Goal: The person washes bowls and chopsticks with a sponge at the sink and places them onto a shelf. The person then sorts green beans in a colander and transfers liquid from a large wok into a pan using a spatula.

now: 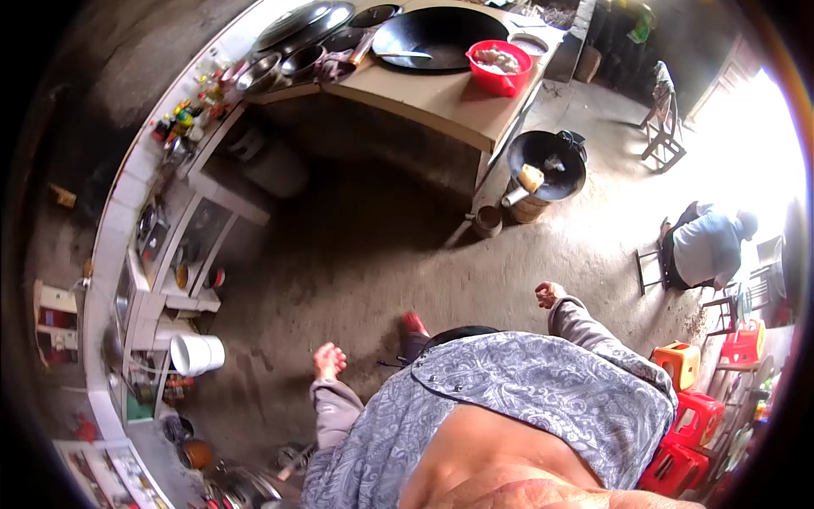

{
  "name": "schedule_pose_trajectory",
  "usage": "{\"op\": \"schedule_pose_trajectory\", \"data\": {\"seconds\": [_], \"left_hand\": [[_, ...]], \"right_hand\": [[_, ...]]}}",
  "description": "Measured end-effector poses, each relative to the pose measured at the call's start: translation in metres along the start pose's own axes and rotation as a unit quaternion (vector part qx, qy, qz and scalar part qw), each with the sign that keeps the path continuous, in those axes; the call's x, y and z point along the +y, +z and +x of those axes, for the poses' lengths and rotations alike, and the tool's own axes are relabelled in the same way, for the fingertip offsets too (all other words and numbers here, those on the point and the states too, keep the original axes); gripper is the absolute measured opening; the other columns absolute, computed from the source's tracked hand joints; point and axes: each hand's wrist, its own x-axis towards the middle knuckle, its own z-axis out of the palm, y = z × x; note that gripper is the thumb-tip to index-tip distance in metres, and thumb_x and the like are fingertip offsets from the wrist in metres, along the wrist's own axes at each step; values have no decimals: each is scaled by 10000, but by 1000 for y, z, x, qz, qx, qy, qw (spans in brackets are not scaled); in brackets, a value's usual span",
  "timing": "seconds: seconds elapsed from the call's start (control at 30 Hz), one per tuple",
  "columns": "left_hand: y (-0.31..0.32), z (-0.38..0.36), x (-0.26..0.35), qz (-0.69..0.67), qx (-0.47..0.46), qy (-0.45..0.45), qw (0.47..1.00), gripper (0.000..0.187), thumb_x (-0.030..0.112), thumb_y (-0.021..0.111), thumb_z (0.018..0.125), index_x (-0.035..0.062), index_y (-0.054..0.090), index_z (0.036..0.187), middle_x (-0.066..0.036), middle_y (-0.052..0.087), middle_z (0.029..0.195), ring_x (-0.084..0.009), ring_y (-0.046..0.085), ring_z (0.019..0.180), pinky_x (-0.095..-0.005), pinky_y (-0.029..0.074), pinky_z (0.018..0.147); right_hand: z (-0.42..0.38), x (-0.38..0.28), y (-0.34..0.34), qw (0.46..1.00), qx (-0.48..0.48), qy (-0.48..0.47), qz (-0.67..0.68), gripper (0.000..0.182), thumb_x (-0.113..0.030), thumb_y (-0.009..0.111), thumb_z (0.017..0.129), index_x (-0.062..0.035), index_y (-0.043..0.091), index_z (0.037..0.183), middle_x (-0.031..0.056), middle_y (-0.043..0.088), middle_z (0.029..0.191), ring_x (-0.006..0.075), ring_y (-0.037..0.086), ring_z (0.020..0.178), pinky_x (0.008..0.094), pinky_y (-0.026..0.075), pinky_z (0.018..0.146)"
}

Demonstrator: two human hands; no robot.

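My left hand point(329, 361) hangs over the concrete floor at my left side, its fingers slightly bent and apart, with nothing in it. On the other side, my right hand point(549, 294) is held out from a grey sleeve with its fingers curled in; I see nothing in it. Neither hand touches anything. Ahead of the right hand, a dark wok point(547, 165) rests on a small round stove point(531, 209), with a yellowish piece point(531, 177) at its near side. Beside the stove stands a small brown pot point(487, 221).
A counter point(415, 95) ahead holds a large wok point(432, 38) and a red basin point(500, 81) of pale food. A white bucket point(197, 355) is by the left shelves. Another person point(708, 246) sits at the right, beyond red stools point(697, 418) and an orange stool point(677, 363).
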Motion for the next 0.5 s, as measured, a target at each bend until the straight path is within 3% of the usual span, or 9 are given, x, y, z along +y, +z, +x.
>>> {"op": "schedule_pose_trajectory", "data": {"seconds": [0.07,0.1,0.17,0.23,0.3,0.37,0.47,0.5], "left_hand": [[29,55,95,36,-4,44,998,268,86,453,909,74,513,1169,-82,618,857,-188,600,632,-307,499,462],[40,85,136,45,-21,59,997,282,70,440,910,65,509,1183,-87,625,859,-182,602,622,-292,495,450],[84,110,235,167,-65,210,961,274,52,439,909,39,547,1161,-69,638,906,-110,592,639,-233,489,483],[145,141,336,250,-95,289,919,273,53,453,907,51,561,1158,-52,639,928,-88,584,652,-215,477,505],[217,165,424,270,-147,355,883,249,57,472,901,49,589,1121,-39,646,907,-82,587,661,-208,473,526],[296,166,503,307,-173,410,841,210,58,509,879,40,627,1052,-43,658,837,-87,596,660,-216,478,555],[412,224,580,352,-233,535,732,117,84,572,825,45,655,899,-54,649,707,-124,613,625,-273,480,567],[451,247,598,373,-243,571,690,92,111,599,806,63,657,860,-60,642,681,-149,619,613,-300,480,567]], "right_hand": [[26,-5,2,993,35,62,91,211,-175,537,782,-86,674,916,127,654,694,208,650,605,308,523,581],[32,-16,-2,994,65,66,51,214,-162,541,779,-71,663,930,112,650,677,203,637,560,312,520,550],[60,6,-5,964,17,160,214,202,-150,549,778,-48,656,917,103,644,656,197,627,541,313,519,539],[73,30,14,983,81,149,76,237,-44,536,768,15,594,991,135,633,706,242,631,570,360,522,515],[66,36,14,969,29,185,161,203,-182,613,753,-48,669,895,109,655,701,191,638,609,313,519,570],[53,7,18,942,47,210,259,228,-207,651,726,-51,675,891,109,669,757,188,649,701,312,520,643],[31,-102,1,919,87,259,283,191,-45,568,770,6,578,954,118,579,700,198,550,542,333,465,477],[35,-110,1,914,96,264,293,186,-20,556,779,14,565,962,119,568,694,199,537,518,334,460,453]]}}
